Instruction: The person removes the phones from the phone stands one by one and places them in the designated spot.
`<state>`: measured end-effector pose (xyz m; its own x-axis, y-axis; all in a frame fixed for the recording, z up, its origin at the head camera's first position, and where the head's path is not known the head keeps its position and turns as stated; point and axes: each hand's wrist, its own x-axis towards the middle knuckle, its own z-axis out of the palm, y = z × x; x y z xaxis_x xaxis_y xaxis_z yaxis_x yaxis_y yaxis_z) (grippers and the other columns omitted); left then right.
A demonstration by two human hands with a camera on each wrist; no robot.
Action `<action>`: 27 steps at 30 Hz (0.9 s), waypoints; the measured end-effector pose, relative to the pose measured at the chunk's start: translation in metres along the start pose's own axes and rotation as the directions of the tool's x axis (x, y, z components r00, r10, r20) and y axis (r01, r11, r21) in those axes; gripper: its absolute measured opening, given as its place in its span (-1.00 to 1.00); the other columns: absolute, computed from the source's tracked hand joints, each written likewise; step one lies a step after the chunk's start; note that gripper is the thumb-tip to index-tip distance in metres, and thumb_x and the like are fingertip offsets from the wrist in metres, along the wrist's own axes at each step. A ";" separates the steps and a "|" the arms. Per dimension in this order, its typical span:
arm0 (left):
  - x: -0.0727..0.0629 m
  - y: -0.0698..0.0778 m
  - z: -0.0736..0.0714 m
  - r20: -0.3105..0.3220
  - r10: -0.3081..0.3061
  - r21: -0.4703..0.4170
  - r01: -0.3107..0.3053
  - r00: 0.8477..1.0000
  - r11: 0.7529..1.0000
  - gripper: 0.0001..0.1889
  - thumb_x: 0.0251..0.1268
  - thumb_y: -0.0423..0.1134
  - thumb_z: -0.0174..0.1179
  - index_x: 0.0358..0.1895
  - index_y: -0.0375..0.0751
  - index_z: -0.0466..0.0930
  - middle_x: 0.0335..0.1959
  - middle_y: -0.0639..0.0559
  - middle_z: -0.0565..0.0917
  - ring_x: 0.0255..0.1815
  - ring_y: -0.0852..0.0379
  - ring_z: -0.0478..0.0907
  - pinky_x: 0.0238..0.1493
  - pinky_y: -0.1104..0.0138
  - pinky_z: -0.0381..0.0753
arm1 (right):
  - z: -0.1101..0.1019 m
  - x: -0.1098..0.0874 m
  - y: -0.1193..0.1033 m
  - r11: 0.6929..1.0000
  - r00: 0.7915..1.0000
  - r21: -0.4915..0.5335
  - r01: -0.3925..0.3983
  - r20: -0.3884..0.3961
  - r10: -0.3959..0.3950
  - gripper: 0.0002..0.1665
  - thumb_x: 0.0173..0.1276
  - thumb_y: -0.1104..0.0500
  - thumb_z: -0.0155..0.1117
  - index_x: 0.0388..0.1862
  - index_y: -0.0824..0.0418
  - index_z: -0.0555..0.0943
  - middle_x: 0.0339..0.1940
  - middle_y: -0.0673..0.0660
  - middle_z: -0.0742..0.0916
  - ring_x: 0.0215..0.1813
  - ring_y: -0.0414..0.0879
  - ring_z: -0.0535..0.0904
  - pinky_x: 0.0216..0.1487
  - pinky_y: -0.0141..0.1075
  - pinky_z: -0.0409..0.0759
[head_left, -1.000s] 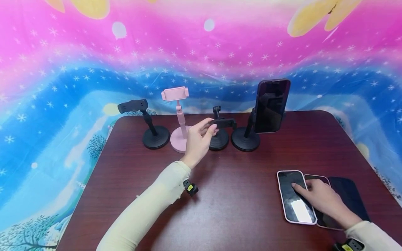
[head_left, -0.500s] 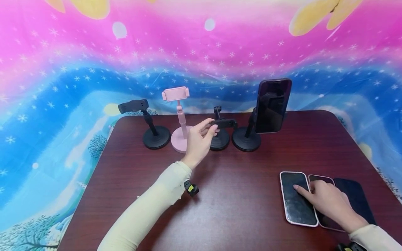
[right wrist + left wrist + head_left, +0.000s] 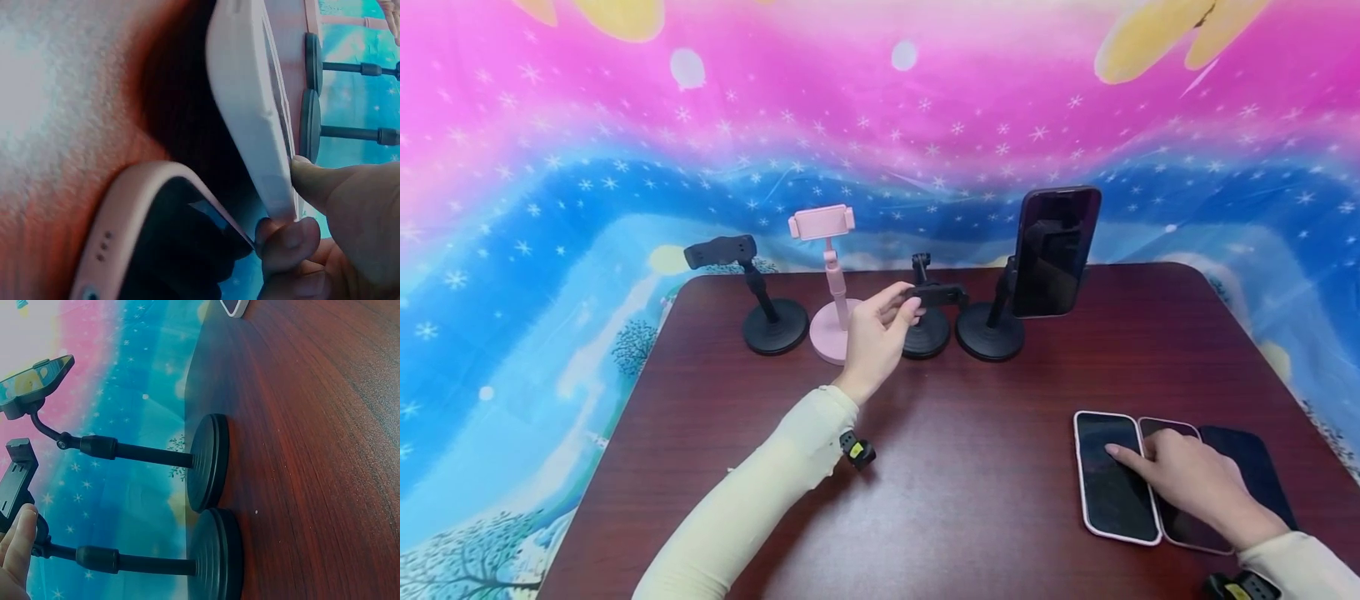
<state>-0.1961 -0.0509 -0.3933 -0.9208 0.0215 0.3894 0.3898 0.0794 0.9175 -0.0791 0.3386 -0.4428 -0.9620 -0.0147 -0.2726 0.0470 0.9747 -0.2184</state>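
My left hand (image 3: 877,337) pinches one end of the clamp (image 3: 938,295) on a black phone stand, its round base (image 3: 925,335) partly behind the hand. In the left wrist view, the left fingers (image 3: 20,547) touch the back of that clamp. My right hand (image 3: 1198,483) grips the right edge of a white-cased phone (image 3: 1116,492), thumb on the screen. From the right wrist, this phone (image 3: 250,106) shows tilted, with fingers under its edge and dark shadow beneath. A pink-cased phone (image 3: 1195,529) lies right beside it, partly covered by the hand.
A dark phone (image 3: 1251,467) lies at the far right of the table (image 3: 955,500). Along the back stand a black phone stand (image 3: 775,327), a pink stand (image 3: 831,283) and another black stand (image 3: 990,332) bearing an upright phone (image 3: 1056,250). Patterned cloth (image 3: 880,117) hangs behind.
The bright reflection on the white-cased phone's screen has gone, and that phone with my right hand appears slightly farther right. My left hand keeps its hold on the clamp.
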 end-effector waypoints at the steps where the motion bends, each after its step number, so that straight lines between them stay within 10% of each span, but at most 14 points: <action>1: 0.000 0.000 0.000 -0.001 0.000 0.000 0.000 1.000 1.000 -0.66 0.45 -0.33 0.22 0.18 -0.45 0.59 -0.05 -0.35 0.75 -0.13 -0.23 0.79 -0.06 0.33 0.79 | -0.001 0.001 0.001 1.000 1.000 0.003 0.002 0.005 -0.002 -0.23 0.39 -0.49 0.08 -0.78 0.03 0.33 -0.82 -0.06 0.38 -0.70 -0.13 0.34 -0.67 -0.33 0.19; 27: -0.001 -0.001 -0.001 0.006 -0.005 0.005 0.005 1.000 1.000 -0.64 0.46 -0.32 0.21 0.19 -0.47 0.57 -0.02 -0.34 0.76 -0.12 -0.22 0.79 -0.05 0.34 0.78 | -0.005 0.010 0.015 0.998 0.998 0.053 -0.018 0.054 0.015 -0.21 0.26 -0.55 0.17 -0.77 -0.01 0.24 -0.79 -0.11 0.25 -0.68 -0.15 0.23 -0.63 -0.33 0.11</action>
<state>-0.1955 -0.0523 -0.3949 -0.9226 0.0271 0.3847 0.3856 0.0842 0.9188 -0.0897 0.3545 -0.4442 -0.9451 -0.0125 -0.3264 0.0779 0.9618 -0.2625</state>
